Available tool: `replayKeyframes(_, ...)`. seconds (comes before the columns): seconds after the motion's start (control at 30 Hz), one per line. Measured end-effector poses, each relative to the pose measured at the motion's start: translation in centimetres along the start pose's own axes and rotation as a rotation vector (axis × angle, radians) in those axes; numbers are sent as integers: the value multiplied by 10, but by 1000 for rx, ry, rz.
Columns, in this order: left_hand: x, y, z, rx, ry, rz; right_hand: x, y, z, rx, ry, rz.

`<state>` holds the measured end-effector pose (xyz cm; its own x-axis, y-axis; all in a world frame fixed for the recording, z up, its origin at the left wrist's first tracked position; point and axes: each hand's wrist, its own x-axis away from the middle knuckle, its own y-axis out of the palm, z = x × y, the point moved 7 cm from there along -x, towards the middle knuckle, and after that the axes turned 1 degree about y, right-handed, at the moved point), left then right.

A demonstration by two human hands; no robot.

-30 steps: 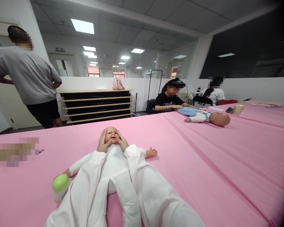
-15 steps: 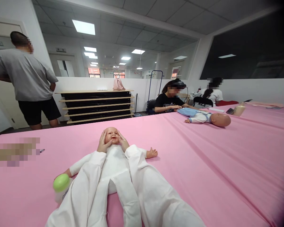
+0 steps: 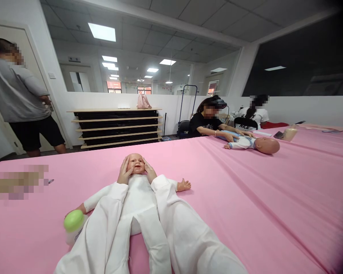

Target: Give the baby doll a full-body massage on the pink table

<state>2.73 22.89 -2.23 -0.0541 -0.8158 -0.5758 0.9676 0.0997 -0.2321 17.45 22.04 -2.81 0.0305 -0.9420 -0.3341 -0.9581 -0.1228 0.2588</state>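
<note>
A baby doll (image 3: 137, 194) in a white suit lies face up on the pink-covered table, its head away from me and its legs toward me. My left hand (image 3: 125, 173) rests along one cheek of the doll's head, fingers stretched out flat. Against the other cheek lies my right hand (image 3: 149, 172), likewise with extended fingers. White sleeves cover both my arms and hide parts of the doll's sides. Beside my left sleeve is a bottle with a green cap (image 3: 74, 221), near the doll's hand; the sleeve partly covers it.
Across the pink table (image 3: 217, 190), a seated person in black (image 3: 207, 123) has both hands on another doll (image 3: 267, 145) dressed in blue and white. A beige container (image 3: 290, 133) stands beyond it. A pen tip (image 3: 51, 181) lies left, by a blurred patch. Someone in grey (image 3: 20, 91) stands near the door.
My hands and the white-suited doll look unchanged. The standing person has shifted left and turned. The seated person's hands have moved along the other doll's body toward its head.
</note>
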Motion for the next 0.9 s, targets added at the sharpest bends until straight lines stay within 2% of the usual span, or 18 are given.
replayKeyframes(0.1,1,0,2,-16,5,11,1,-1,-3,33,3,16)
replayKeyframes(0.27,3,0,8,-121,70,24,4,3,-3,87,46,-60)
replayKeyframes(0.5,0,0,2,-60,43,9,1,1,-1,33,52,-19)
replayKeyframes(0.67,2,0,7,-132,73,13,2,4,0,33,79,-74)
replayKeyframes(0.9,1,0,4,-57,23,-16,1,0,-1,95,7,-24)
